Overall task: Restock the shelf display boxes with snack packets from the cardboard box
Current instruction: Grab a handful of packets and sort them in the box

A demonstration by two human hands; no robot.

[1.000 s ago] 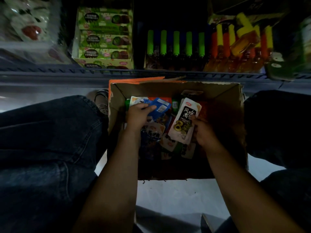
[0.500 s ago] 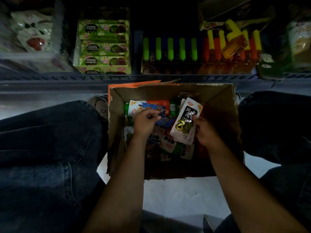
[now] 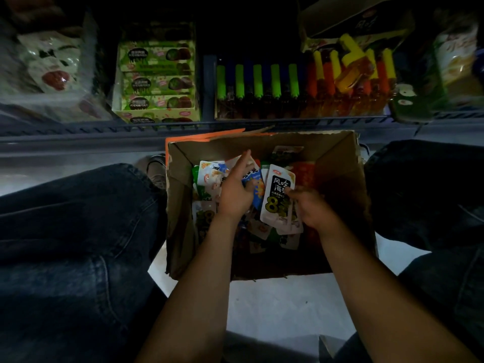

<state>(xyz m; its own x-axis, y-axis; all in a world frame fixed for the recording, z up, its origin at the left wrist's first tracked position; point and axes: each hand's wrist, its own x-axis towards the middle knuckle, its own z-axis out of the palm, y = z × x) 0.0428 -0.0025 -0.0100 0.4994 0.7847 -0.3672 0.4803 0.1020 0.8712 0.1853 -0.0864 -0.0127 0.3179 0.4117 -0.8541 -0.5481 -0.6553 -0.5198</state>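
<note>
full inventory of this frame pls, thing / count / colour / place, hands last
cardboard box: one, brown, on the floor between the knees
snack packets: many, mixed colours, loose in the box
white packet: one, white with black label, in the right hand
green display box: one, green, shelf left of centre
green-capped tubes: a row, shelf centre
orange and yellow tubes: a cluster, shelf right
left hand: on the packets, holding some
right hand: grips the white packet

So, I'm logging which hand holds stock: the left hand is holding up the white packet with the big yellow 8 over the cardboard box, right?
Not quite: the head view shows the right hand holding the white packet over the cardboard box. The left hand is among the other packets.
</note>
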